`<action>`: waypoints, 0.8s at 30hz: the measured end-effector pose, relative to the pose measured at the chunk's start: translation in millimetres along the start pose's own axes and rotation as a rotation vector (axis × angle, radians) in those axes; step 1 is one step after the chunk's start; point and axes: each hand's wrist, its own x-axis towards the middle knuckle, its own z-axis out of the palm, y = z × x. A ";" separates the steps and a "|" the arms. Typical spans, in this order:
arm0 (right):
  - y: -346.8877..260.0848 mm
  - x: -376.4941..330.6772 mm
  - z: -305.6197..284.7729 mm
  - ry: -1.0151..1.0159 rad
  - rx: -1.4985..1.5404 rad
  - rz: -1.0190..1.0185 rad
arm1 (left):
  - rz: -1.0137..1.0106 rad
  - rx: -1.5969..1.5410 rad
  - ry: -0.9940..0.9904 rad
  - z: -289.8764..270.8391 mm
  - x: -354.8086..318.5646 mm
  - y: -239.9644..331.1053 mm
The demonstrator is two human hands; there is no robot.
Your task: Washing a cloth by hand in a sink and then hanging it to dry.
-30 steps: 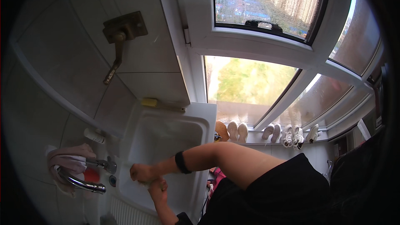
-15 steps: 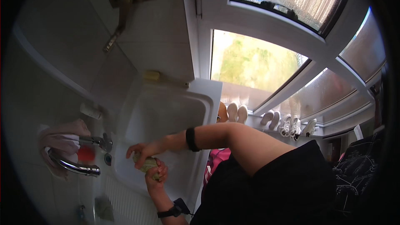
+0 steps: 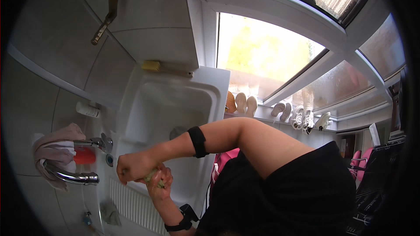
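White moulded sink basin (image 3: 144, 105), rectangular with rounded corners and a ribbed draining board (image 3: 131, 203) at its near end; set against pale grey wall tiles.

Greenish-yellow soft item (image 3: 151, 175), probably a small cloth or sponge, kind not clear: sits over the near rim of the basin, squeezed between both hands, mostly hidden by the fingers.

Right hand (image 3: 133, 166): closed in a fist around the upper end of the greenish item; forearm crosses the basin and carries a black band (image 3: 197, 142).

Left hand (image 3: 159, 184): closed around the lower end of the same item, touching the right hand; black wrist strap (image 3: 180, 223) below it.

Chrome tap with curved spout (image 3: 70, 175) and lever handle (image 3: 98, 142): just left of the hands, beside the basin.

Pink and white cloth (image 3: 54, 144): draped over the tap's base.

Red rounded object (image 3: 84, 156): lodged between cloth and tap, near the hands.

White small bottle (image 3: 87, 109): lying on the ledge left of the basin, well apart from the hands.

Yellow-headed brush (image 3: 153, 66): on the far rim of the basin.

Brass wall fitting (image 3: 107, 13): mounted on the tiles above.

Pale shoes, several pairs (image 3: 286, 111): lined along the window sill, beyond the basin.

Grey crumpled rag (image 3: 109, 213): on the draining board's left edge.
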 end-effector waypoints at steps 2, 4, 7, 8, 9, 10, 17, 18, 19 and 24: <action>27.9 9.1 8.9 0.152 -0.126 -0.097 | 0.039 0.112 0.086 -4.6 3.5 -6.9; 49.2 17.1 16.2 0.281 -0.248 -0.198 | 0.122 0.310 0.228 -23.3 8.0 -14.7; 71.7 20.6 17.2 0.465 -0.324 -0.235 | 0.180 0.314 0.623 -29.0 24.8 -28.5; 78.1 22.3 15.5 0.486 -0.381 -0.156 | 0.177 0.317 0.629 -29.4 29.1 -30.8; 79.3 21.5 14.7 0.506 -0.437 -0.074 | 0.217 0.363 0.660 -30.0 32.6 -33.2; 80.8 20.1 14.5 0.506 -0.428 -0.070 | 0.256 0.409 0.690 -31.7 35.9 -35.8; 113.8 26.0 14.0 0.754 -0.289 0.126 | 0.279 0.668 0.635 -65.2 54.5 -45.6; 115.2 26.9 13.4 0.755 -0.286 0.125 | 0.214 0.645 0.607 -64.6 54.0 -44.1; 116.5 28.0 12.0 0.741 -0.287 0.154 | 0.150 0.621 0.579 -63.9 53.1 -42.3; 77.3 10.9 3.5 0.470 -0.221 0.243 | 0.227 0.473 0.405 -51.8 36.0 -44.2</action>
